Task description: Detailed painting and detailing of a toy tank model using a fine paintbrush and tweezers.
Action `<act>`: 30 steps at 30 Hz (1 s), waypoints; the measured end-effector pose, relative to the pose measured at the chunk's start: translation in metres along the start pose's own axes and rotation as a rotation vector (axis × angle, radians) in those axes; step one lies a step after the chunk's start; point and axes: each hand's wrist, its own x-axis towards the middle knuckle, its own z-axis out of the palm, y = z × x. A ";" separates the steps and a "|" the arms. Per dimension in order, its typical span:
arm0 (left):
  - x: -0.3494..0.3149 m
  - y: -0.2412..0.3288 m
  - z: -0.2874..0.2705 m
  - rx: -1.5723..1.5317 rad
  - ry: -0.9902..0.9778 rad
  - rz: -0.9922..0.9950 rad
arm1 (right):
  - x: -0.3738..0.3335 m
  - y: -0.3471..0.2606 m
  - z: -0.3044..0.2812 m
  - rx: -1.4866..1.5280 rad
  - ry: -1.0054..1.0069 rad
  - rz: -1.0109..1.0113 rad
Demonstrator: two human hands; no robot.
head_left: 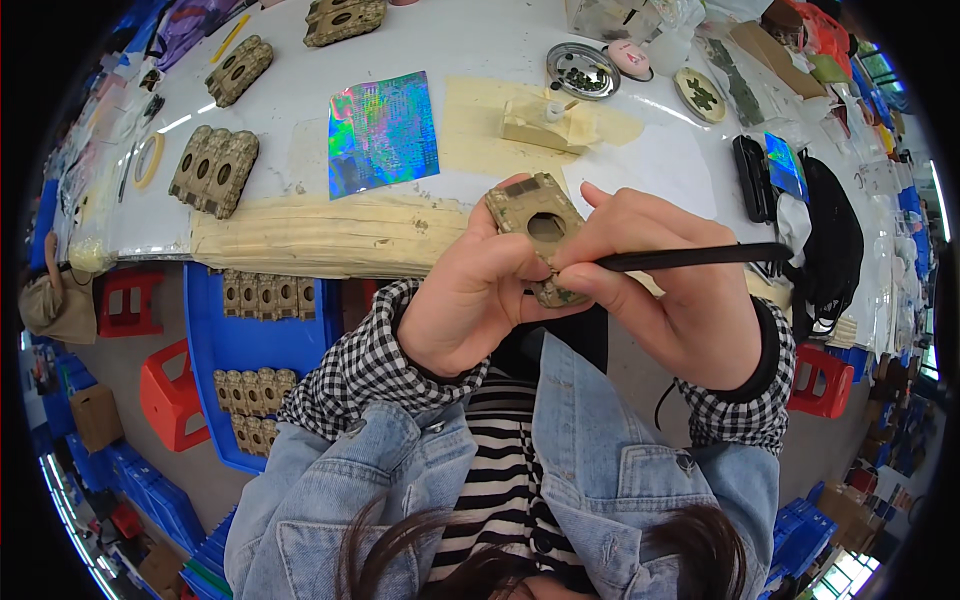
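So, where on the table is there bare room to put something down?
Bare table shows beyond the yellowish paper, between shiny sheet and metal dish; a smaller patch lies between that sheet and the two-holed camouflage piece. Crowded: around black case and pale dish.

Here's the shiny rainbow-coloured sheet (384, 135) on the white table (290, 75) — fine rows of printed marks run across it, far too small to make out; over at the pink oval case (628, 58), a small red mark sits on its face, also too tiny to tell; nothing can be read anywhere in view — no word, no number.
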 end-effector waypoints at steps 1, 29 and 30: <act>0.000 -0.001 -0.001 -0.007 -0.003 0.000 | 0.000 0.000 -0.001 -0.003 -0.005 -0.001; 0.001 -0.001 0.010 0.046 0.072 0.100 | -0.019 0.030 0.014 0.438 0.435 -0.073; 0.001 0.000 0.012 0.091 0.081 0.132 | -0.019 0.031 0.014 0.458 0.467 -0.082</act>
